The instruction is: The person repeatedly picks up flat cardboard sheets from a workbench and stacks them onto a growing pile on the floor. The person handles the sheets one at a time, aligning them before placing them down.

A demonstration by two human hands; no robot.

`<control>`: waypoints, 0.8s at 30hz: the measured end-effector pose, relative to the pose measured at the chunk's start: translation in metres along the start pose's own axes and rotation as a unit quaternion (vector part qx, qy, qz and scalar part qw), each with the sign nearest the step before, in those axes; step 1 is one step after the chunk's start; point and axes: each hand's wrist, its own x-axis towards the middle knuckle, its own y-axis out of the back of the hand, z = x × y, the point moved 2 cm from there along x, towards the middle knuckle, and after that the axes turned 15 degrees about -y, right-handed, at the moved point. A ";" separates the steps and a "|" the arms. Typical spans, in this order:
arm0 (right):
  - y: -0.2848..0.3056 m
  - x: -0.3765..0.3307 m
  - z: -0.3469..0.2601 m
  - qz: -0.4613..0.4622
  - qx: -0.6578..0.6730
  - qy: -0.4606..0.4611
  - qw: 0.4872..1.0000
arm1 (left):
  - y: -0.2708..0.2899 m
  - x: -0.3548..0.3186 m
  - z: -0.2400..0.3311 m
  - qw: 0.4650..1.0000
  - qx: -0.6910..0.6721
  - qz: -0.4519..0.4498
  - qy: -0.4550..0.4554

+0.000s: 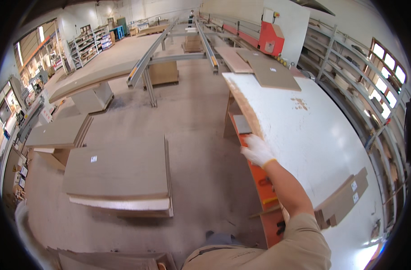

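Observation:
My right hand (pixel 258 152), in a white glove with a yellow cuff, reaches over the left edge of a long white worktable (pixel 304 130). Beneath it an orange shelf (pixel 255 175) runs along the table's side, and a small grey panel (pixel 242 124) lies just beyond the fingers. The fingers point down and left; they are blurred, and whether they grip anything is hidden. A few dark tools (pixel 265 181) rest on the shelf, nearer my body. My left hand is out of the picture.
Brown boards (pixel 273 69) lie at the table's far end, narrow labelled strips (pixel 345 198) at its near right. Stacked brown panels (pixel 117 168) stand on the left. Metal rails (pixel 151 54) extend ahead beside a red machine (pixel 271 39). Grey racks (pixel 331 49) line the right wall.

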 end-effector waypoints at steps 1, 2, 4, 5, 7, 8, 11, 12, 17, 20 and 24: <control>0.012 0.013 0.032 -0.048 -0.015 -0.115 0.992 | -0.032 0.011 0.003 0.996 0.051 -0.069 -0.035; 0.020 0.020 0.059 0.031 -0.026 -0.112 0.993 | -0.064 0.019 0.007 0.980 0.115 -0.138 -0.084; 0.026 0.029 0.106 0.134 -0.048 -0.141 0.980 | -0.131 0.038 0.004 0.961 0.162 -0.187 -0.124; 0.020 0.024 0.127 0.131 -0.061 -0.213 0.966 | -0.156 0.045 -0.001 0.962 0.130 -0.208 -0.120; 0.009 0.022 0.158 0.115 -0.052 -0.292 0.948 | -0.211 0.056 -0.028 0.953 0.149 -0.235 -0.120; 0.002 0.021 0.165 0.141 -0.060 -0.256 0.954 | -0.238 0.054 -0.051 0.972 0.074 -0.217 -0.050; -0.010 0.025 0.179 0.172 -0.099 -0.227 0.953 | -0.322 0.036 -0.137 0.978 -0.003 -0.177 0.113; -0.011 0.026 0.181 0.178 -0.102 -0.225 0.952 | -0.349 0.022 -0.165 0.972 0.029 -0.191 0.134; -0.005 0.049 0.189 0.202 -0.096 -0.289 0.931 | -0.494 -0.050 -0.247 0.946 -0.073 -0.202 0.242; -0.001 0.058 0.194 0.213 -0.093 -0.318 0.919 | -0.567 -0.055 -0.239 0.920 -0.156 -0.190 0.305; 0.002 0.071 0.207 0.219 -0.075 -0.373 0.898 | -0.643 -0.008 -0.192 0.914 -0.235 -0.229 0.239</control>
